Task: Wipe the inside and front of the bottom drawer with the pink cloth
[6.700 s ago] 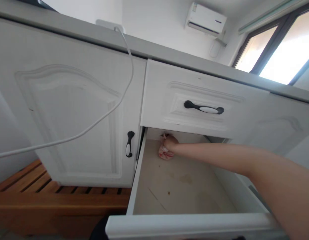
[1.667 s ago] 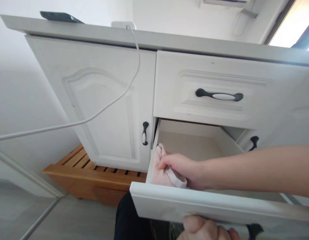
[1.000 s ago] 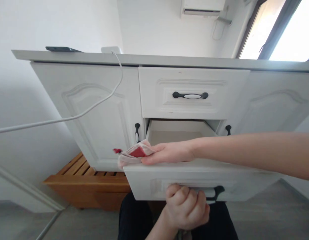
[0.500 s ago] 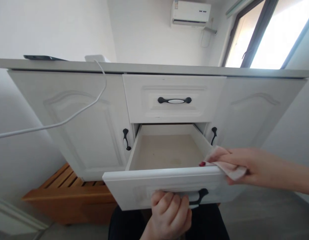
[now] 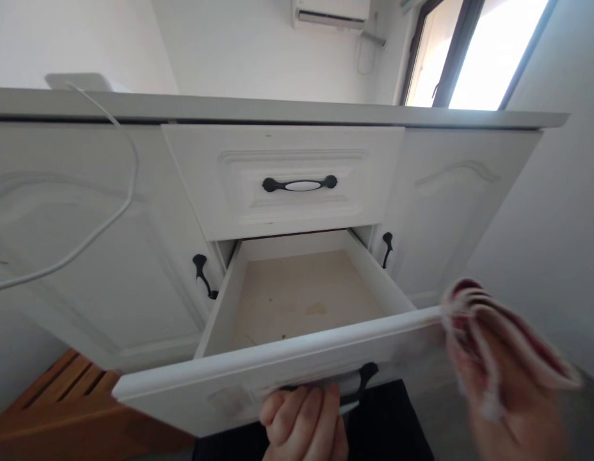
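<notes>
An open white drawer (image 5: 297, 339) extends toward me from the cabinet, with small specks and faint stains on its beige floor. My left hand (image 5: 304, 422) is closed around the dark handle (image 5: 367, 378) on the drawer front. At the right end of that front, my right hand (image 5: 508, 384) grips a folded pink and dark red cloth (image 5: 474, 307). The cloth lies against the drawer's right corner. Motion blurs this hand, and the cloth hides part of its fingers.
Above the open drawer is a closed drawer (image 5: 301, 208). Cabinet doors flank both, the left door (image 5: 134, 275) crossed by a white cable (image 5: 128, 192). A white device (image 5: 79, 81) sits on the countertop (image 5: 278, 110). A slatted wooden piece (image 5: 76, 410) stands low at left.
My right hand has shifted right and toward me, from the top edge to the drawer front's right end. My left hand stays on the handle. The view has moved closer and turned.
</notes>
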### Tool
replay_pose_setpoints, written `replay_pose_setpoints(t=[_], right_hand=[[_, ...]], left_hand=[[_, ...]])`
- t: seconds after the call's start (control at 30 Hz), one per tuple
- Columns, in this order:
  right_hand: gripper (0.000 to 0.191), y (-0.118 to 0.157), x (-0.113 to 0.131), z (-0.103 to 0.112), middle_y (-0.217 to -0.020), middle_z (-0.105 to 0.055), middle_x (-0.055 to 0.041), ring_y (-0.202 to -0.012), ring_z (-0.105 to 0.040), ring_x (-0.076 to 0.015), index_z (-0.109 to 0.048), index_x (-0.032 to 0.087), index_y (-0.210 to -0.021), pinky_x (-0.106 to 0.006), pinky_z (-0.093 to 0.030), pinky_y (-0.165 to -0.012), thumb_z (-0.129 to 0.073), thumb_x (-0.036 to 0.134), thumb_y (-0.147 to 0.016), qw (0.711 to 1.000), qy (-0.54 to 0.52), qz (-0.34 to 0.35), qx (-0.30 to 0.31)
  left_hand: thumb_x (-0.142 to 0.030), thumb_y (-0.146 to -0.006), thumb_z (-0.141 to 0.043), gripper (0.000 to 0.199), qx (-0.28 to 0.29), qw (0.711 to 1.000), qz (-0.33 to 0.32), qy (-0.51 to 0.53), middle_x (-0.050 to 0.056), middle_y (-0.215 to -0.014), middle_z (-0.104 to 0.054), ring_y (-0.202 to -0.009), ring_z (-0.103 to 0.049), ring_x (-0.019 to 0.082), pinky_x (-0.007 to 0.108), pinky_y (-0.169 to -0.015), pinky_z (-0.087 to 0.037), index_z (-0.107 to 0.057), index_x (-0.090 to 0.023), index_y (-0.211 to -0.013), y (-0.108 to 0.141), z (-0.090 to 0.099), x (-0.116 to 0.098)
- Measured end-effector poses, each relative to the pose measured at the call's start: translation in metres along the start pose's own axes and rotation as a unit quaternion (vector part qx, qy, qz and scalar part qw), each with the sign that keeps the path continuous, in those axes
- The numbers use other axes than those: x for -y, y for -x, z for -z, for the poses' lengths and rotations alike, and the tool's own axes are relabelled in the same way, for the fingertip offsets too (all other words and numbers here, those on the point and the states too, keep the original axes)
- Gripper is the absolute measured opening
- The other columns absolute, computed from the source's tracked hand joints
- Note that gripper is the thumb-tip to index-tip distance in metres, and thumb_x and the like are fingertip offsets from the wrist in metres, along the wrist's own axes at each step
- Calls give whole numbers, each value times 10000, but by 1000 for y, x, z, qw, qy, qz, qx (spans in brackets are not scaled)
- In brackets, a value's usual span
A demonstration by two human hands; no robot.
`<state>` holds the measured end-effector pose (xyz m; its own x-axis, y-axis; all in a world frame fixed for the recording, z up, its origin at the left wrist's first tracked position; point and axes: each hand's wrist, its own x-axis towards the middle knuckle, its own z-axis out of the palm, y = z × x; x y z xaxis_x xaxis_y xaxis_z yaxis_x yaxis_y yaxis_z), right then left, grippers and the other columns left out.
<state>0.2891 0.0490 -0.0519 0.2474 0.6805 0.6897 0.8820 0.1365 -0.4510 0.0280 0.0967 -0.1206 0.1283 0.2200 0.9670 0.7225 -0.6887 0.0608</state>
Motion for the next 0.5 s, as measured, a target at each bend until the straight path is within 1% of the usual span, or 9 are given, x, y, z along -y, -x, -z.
replay_pose_setpoints(t=[0.07,0.1,0.13,0.17,0.23,0.33,0.4,0.5], right_hand=[[604,-5,31,-37,-1654,-313,-108,-1550,-225,-422,-353,345,-1570,-691,-245,-1216,-435,245,-980,996,67,38,-54],[605,-10,43,-53,-1656,-311,-111,-1549,-221,-429,-363,332,-1570,-705,-206,-1224,-434,233,-977,991,80,70,-80],[611,-17,54,-67,-1650,-326,-110,-1545,-230,-432,-368,324,-1573,-712,-193,-1226,-436,223,-974,987,77,105,-99],[614,-24,63,-80,-1635,-361,-107,-1536,-256,-431,-381,315,-1573,-713,-206,-1223,-436,212,-970,981,58,143,-117],[603,-39,74,-101,-1597,-432,-101,-1515,-306,-424,-427,290,-1560,-702,-261,-1211,-452,193,-966,968,10,211,-137],[609,-63,77,-131,-1602,-437,-111,-1517,-312,-410,-430,248,-1566,-684,-288,-1212,-489,155,-967,954,-27,280,-107],[627,-79,70,-150,-1613,-430,-102,-1520,-323,-383,-418,247,-1574,-651,-292,-1230,-496,119,-965,937,-48,331,-100],[642,-104,52,-177,-1617,-435,-64,-1515,-357,-332,-435,269,-1564,-575,-313,-1252,-504,82,-954,906,-65,401,-114]], left_hand=[[-111,-822,-608,224,-5,1000,-5,9,12,-761,-758,-776,-659,172,349,-830,-432,-754,-190,-973,-3,-4,3],[-116,-834,-600,218,-9,1000,-1,13,22,-775,-757,-796,-657,177,352,-840,-435,-753,-177,-977,-5,-8,5],[-124,-848,-590,216,-14,1000,4,16,30,-789,-755,-816,-652,182,355,-853,-437,-751,-164,-984,-7,-13,9],[-131,-861,-576,220,-18,1000,7,19,38,-805,-754,-835,-646,185,358,-865,-439,-748,-153,-997,-10,-19,14],[-133,-880,-557,241,-16,999,15,24,48,-857,-758,-873,-640,190,362,-882,-441,-733,-146,-1044,-16,-33,27],[-135,-897,-559,266,8,999,22,29,51,-962,-765,-926,-642,192,354,-897,-441,-706,-175,-1115,-22,-55,52],[-146,-912,-556,298,23,999,35,16,57,-1057,-760,-1005,-642,199,354,-940,-436,-690,-199,-1172,-23,-67,68],[-128,-913,-532,394,41,997,57,-26,82,-1208,-715,-1163,-607,225,373,-1027,-432,-651,-215,-1279,-22,-84,84]])
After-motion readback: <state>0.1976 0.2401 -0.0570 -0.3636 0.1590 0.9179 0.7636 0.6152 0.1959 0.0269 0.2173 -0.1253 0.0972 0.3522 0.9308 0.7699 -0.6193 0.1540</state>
